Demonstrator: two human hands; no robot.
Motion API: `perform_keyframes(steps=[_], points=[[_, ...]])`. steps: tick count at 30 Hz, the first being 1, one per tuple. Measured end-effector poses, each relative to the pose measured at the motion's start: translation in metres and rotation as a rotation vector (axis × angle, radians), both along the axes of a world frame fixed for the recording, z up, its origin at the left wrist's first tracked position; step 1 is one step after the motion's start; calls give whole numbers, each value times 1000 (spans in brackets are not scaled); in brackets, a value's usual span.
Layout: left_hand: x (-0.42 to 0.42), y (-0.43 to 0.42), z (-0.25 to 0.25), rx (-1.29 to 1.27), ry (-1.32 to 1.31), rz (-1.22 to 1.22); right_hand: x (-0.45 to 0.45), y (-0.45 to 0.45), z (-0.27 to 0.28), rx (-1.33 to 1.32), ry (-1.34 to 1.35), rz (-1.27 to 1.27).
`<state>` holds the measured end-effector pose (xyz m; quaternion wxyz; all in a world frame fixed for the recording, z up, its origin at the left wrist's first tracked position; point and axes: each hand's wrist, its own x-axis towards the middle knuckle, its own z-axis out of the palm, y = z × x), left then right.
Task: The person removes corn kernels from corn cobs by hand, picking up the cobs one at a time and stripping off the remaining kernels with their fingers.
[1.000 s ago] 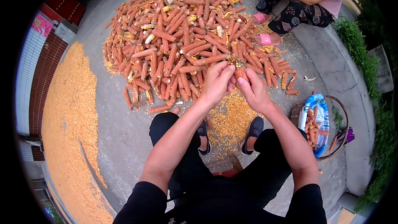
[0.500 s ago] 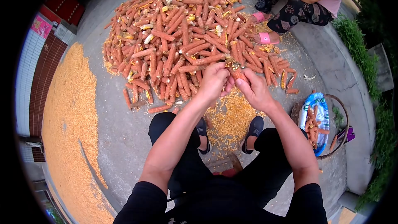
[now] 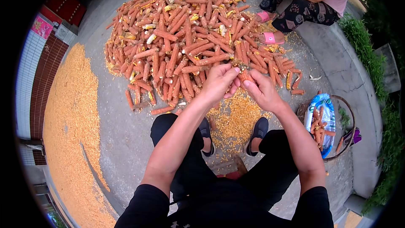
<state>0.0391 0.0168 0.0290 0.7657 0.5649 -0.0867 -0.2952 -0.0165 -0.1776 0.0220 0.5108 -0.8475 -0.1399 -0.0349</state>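
Between my hands is a reddish corn cob (image 3: pixel 244 75), held in front of the near edge of a big cob heap (image 3: pixel 168 55). My right hand (image 3: pixel 265 89) is closed around its lower part, thumb along the side. My left hand (image 3: pixel 220 82) is curled at the cob's upper left, its thumb and fingers pressed at the tip; part of the cob is hidden by the fingers. Below the hands, loose yellow kernels (image 3: pixel 236 120) lie scattered on the concrete between my shoes.
A wide layer of kernels (image 3: pixel 71 131) covers the ground at the left. At the right stands a handled basket (image 3: pixel 330 143) with a blue-white lining and several cobs in it. Another person (image 3: pixel 310 2) sits at the upper right, beside the heap.
My left thumb has moved up toward the cob's tip. My right hand has shifted slightly, and fewer kernels show at the tip. The heap and basket look unchanged.
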Motion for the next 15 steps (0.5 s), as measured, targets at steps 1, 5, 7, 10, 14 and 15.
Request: perform_keyframes(steps=[1, 5, 7, 10, 14, 15], points=[[1, 1, -1, 14, 0, -14, 0, -1, 1, -18, 25, 6], [3, 2, -8, 38, 0, -14, -2, 2, 7, -14, 46, 11], [1, 0, -4, -28, 32, 11, -2, 4, 5, -14, 2, 8], [-4, 1, 1, -170, 127, 27, 0, 5, 0, -51, -60, -57], [-2, 4, 1, -132, 152, -2, 0, 2, 2, -131, -44, -38], [0, 5, -2, -99, 138, -10, 0, 1, 0, -160, -37, -28]])
